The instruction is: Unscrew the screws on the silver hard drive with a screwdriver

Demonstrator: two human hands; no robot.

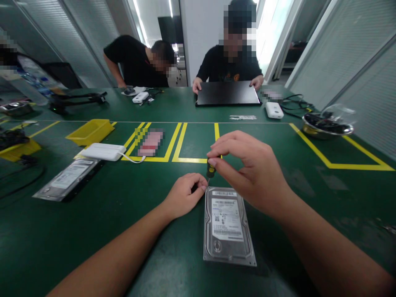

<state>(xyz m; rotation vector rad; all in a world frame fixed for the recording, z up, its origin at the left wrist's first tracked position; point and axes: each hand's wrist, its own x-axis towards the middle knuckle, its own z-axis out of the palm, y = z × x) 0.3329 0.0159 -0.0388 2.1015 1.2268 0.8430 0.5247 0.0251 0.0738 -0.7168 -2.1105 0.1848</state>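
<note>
A silver hard drive [228, 226] lies flat on the green mat in front of me, label up. My right hand [247, 173] pinches the top of a small screwdriver [210, 169] with a yellow and black handle, held upright over the drive's far left corner. My left hand [185, 194] is curled beside that corner, its fingertips at the screwdriver's thin shaft just above the drive.
A second hard drive [66, 179] and a white power bank [103, 151] lie to the left, with a yellow tray [90, 131] behind them. A metal bowl [328, 126] sits far right. Two people sit across the table, one with hands on a black laptop [228, 94].
</note>
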